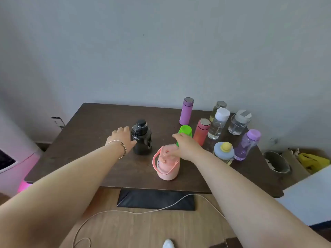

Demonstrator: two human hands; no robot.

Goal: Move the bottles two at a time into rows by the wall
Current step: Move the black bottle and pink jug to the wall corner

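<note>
On the dark wooden table stands a black bottle with a screw cap. My left hand is beside its left side, thumb against it, fingers not wrapped round it. My right hand grips the body of a green bottle, hiding its lower part. A pink bottle with a carry strap stands just in front of that hand. Near the wall at the right are a purple flask, a coral flask, clear bottles, a purple translucent bottle and a blue bottle with a yellow top.
A grey round container and a yellow object lie right of the table. A white surface juts in at the right. On the floor are a black mat and a pale cable. A pink-lit appliance stands left.
</note>
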